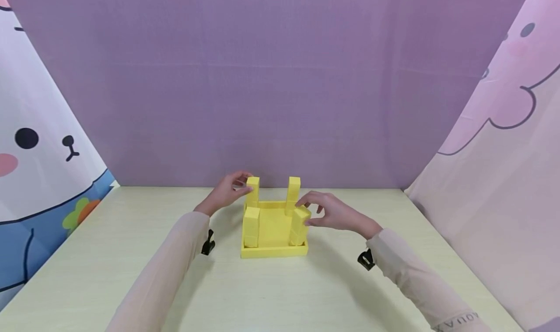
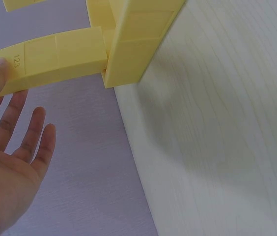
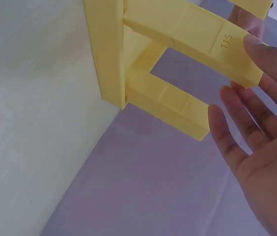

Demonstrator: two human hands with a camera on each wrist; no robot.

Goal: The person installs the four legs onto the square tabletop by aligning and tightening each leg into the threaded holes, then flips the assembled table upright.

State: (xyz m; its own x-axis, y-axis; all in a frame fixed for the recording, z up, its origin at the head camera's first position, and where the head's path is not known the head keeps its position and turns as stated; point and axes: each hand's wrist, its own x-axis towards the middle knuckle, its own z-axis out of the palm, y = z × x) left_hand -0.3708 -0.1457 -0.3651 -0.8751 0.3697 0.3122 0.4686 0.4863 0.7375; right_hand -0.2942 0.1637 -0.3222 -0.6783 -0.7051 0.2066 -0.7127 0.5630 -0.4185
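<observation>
A shallow yellow tray (image 1: 274,252) lies on the table with a yellow block post standing at each corner. My left hand (image 1: 224,192) pinches the top of the back left post (image 1: 253,192) between thumb and fingers; "123" is embossed near that end in the left wrist view. Near the top of the front right post (image 1: 299,229), which leans slightly outward and bears "115", the thumb and fingers of my right hand (image 1: 333,212) grip it. The front left post (image 1: 251,227) and the back right post (image 1: 293,195) stand untouched.
The pale wooden table (image 1: 271,293) ends at a purple cloth wall (image 1: 262,89) just behind the tray. Printed cartoon cloths (image 1: 39,186) hang on both sides. A black clip (image 1: 208,243) shows beside the left sleeve, another (image 1: 366,260) by the right sleeve.
</observation>
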